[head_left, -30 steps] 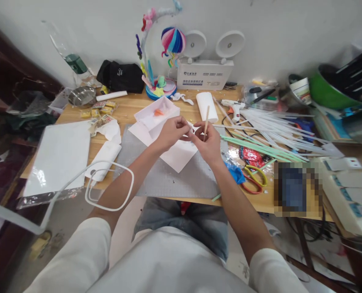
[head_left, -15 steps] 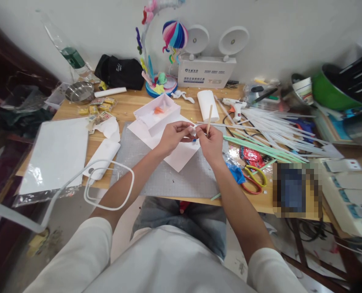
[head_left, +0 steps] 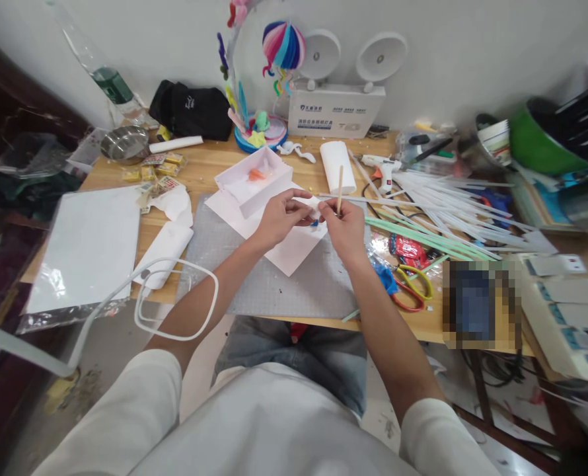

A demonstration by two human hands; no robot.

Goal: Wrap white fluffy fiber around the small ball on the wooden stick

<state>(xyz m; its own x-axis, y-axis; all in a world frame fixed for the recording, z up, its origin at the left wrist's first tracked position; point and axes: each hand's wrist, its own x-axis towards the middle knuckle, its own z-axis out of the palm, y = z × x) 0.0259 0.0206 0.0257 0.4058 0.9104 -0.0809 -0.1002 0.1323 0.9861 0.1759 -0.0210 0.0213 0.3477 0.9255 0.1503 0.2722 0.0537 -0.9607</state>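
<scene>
My left hand (head_left: pixel 285 217) and my right hand (head_left: pixel 344 227) meet over a white paper sheet (head_left: pixel 289 256) on the grey cutting mat (head_left: pixel 254 291). Between their fingertips is a small white piece (head_left: pixel 314 205), pinched by my left hand. My right hand is closed on a thin wooden stick (head_left: pixel 340 185) that points up, and its fingertips also touch the white piece. A small blue bit shows just below the fingers. Behind my left hand, an open white paper box (head_left: pixel 267 195) holds something orange (head_left: pixel 257 174).
White strips (head_left: pixel 452 198), green strips (head_left: pixel 433 241), a glue gun (head_left: pixel 386 170) and scissors (head_left: pixel 413 291) lie to the right. A white roll (head_left: pixel 337 168) stands behind my hands. At left are a white looped lamp tube (head_left: pixel 215 301) and a bagged paper stack (head_left: pixel 88 248).
The whole view has shifted slightly. My fingers have moved a little around the small white piece, more of which now shows; the stick stays in my right hand.
</scene>
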